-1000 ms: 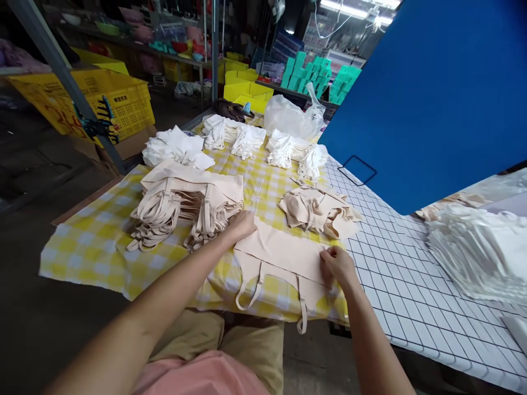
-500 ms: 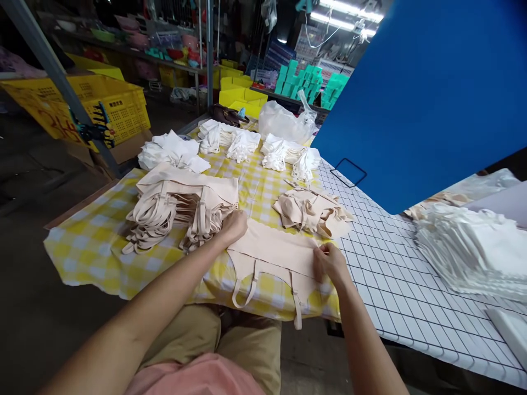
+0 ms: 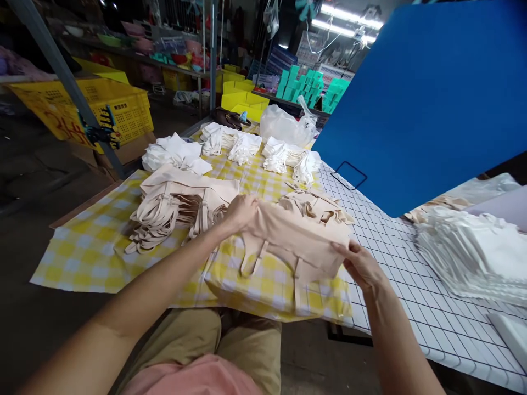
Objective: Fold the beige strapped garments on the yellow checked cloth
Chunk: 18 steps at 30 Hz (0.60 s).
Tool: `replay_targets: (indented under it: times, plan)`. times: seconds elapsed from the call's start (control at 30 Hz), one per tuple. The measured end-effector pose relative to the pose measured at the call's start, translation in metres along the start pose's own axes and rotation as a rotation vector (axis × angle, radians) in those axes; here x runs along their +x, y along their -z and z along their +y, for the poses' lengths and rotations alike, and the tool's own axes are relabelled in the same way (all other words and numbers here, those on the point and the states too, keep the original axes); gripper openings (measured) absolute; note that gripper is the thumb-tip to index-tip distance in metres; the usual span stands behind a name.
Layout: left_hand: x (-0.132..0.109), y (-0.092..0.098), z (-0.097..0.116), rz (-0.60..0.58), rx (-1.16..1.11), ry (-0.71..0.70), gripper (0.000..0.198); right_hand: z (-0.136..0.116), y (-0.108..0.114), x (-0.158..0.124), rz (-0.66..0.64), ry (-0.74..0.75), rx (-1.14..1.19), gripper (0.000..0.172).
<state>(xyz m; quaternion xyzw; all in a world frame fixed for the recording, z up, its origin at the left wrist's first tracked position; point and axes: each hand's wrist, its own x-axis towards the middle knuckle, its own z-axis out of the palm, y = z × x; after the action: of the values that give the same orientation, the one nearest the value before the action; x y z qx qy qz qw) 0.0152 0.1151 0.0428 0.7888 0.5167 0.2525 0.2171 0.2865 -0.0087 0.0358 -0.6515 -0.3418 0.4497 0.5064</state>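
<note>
Between my two hands a beige strapped camisole top (image 3: 296, 236) is stretched out, its straps dangling toward the table's front edge. My left hand (image 3: 244, 211) pinches its upper left corner, and my right hand (image 3: 357, 260) grips its right end. Just left of my left hand lies a neat stack of beige tops (image 3: 185, 192), their looped straps hanging toward me. Behind the held top sits a loose, crumpled beige pile (image 3: 317, 203), partly covered by it. All of this is on a yellow checked cloth (image 3: 102, 258).
White garment bundles (image 3: 247, 145) and a clear plastic bag (image 3: 286, 125) lie at the back. A large blue panel (image 3: 420, 109) rises on the right, near a white garment stack (image 3: 473, 247) on a grid-patterned cloth (image 3: 395, 285). Beyond the left pole stands a yellow crate (image 3: 127, 112).
Both hands have lifted the beige top and moved it to the right and slightly away from me, off the cloth. My right hand has shifted farther right, pulling the fabric wider.
</note>
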Motion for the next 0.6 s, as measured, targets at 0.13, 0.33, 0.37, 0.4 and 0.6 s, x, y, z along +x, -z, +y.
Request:
replay_targets:
  times: [0.13,0.33,0.37,0.4,0.6]
  plan:
    - [-0.003,0.034,0.014,0.136,-0.185,-0.186,0.027,-0.026,0.008,-0.016,0.166,0.379,-0.107,0.027]
    - [-0.06,0.018,-0.032,-0.04,-0.315,-0.366,0.028,0.02,0.013,-0.051,-0.024,0.553,-0.558,0.01]
    - [-0.074,0.01,-0.044,-0.1,-0.296,-0.388,0.029,0.035,0.012,-0.057,-0.077,0.549,-0.597,0.007]
    - [-0.089,0.002,-0.055,-0.153,-0.274,-0.4,0.031,0.05,0.011,-0.064,-0.128,0.527,-0.637,0.005]
    - [-0.148,-0.022,-0.091,-0.299,-0.134,-0.508,0.031,0.101,0.013,-0.093,-0.236,0.454,-0.791,0.01]
